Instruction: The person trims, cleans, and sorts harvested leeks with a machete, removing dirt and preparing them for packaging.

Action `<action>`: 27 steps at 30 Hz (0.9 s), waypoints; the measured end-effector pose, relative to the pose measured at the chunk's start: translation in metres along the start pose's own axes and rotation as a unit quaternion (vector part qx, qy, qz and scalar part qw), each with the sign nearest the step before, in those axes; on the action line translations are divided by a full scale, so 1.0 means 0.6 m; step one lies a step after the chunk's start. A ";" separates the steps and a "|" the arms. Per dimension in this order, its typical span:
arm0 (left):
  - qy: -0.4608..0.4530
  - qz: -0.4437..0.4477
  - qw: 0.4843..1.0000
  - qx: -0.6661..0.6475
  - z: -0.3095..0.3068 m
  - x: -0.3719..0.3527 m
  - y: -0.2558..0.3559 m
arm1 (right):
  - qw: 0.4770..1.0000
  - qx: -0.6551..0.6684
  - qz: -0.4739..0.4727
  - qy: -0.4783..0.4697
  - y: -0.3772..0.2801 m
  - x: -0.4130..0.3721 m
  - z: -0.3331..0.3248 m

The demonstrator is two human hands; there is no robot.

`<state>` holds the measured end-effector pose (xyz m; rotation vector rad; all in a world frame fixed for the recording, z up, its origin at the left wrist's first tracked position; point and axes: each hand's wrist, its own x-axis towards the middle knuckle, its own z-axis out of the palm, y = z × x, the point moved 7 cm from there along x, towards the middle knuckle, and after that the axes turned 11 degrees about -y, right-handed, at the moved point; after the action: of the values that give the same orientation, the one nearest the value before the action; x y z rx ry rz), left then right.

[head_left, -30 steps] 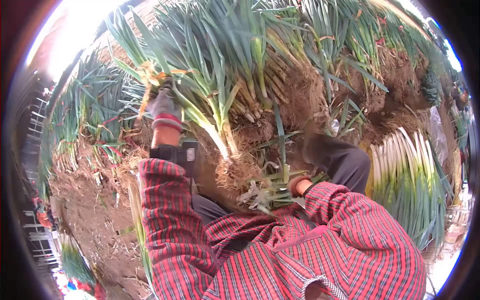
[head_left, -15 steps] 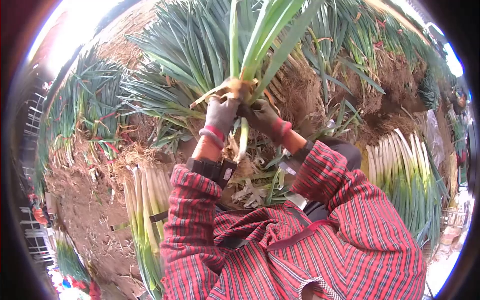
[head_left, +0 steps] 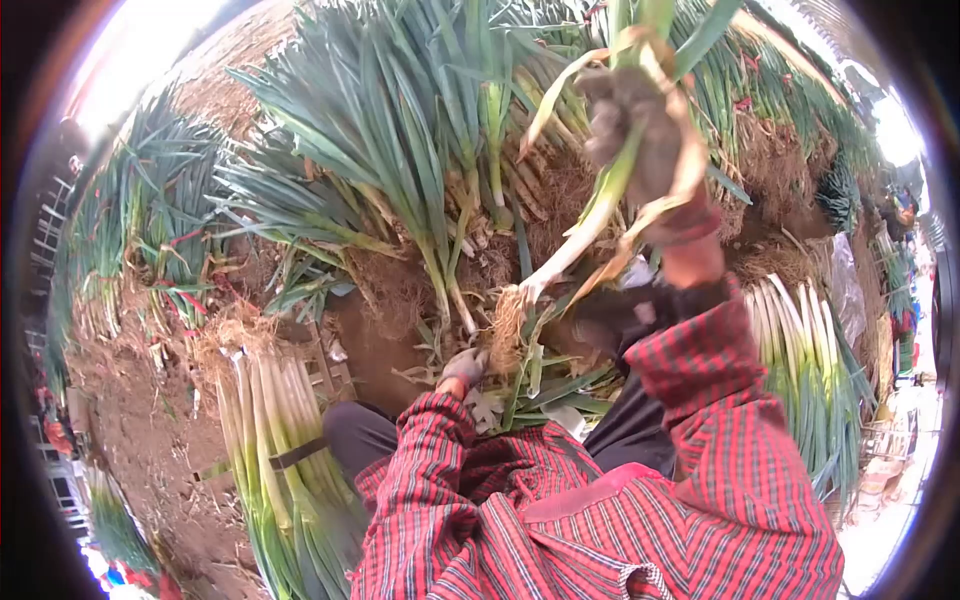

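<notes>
My right hand (head_left: 632, 125), in a soiled grey glove, is raised at the upper right, its fingers wrapped round a green onion (head_left: 597, 215). The stalk slants down to the left and ends in a tuft of pale roots; its green leaves run out of view at the top. Dry yellowish leaves (head_left: 655, 205) dangle from it beside my wrist. Down near my lap, my left hand (head_left: 464, 370) is closed, its fingertips close to those roots and to leaf scraps. What it grips, if anything, cannot be made out. Just above it stand the white ends of two green onions (head_left: 455, 295).
A big heap of green onions (head_left: 390, 130) fills the ground ahead. To the left lies a strapped bundle (head_left: 275, 420); another bundle (head_left: 795, 330) lies at the right. Leaf trimmings (head_left: 560, 390) are strewn between my knees. More bundles (head_left: 150, 200) stand at the far left.
Both hands were together on the green onion. My right hand has carried it up and to the right, while my left hand has let go and dropped towards my lap.
</notes>
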<state>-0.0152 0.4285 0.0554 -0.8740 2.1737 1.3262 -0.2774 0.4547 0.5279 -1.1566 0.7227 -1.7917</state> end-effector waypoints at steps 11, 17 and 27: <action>0.397 0.312 0.834 -0.221 -0.388 -0.331 0.369 | 0.980 0.096 0.142 0.099 0.209 -0.105 -0.055; 0.456 0.401 0.785 -0.119 -0.389 -0.377 0.464 | 0.975 0.084 0.206 -0.016 0.259 -0.145 0.037; 0.124 0.318 0.821 -0.458 -0.385 -0.343 0.410 | 0.968 0.209 0.101 0.096 0.211 -0.136 0.023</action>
<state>-0.0574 0.3631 0.4428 -0.6240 2.0261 2.8728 -0.2041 0.4685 0.3964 -0.6145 0.5158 -1.7855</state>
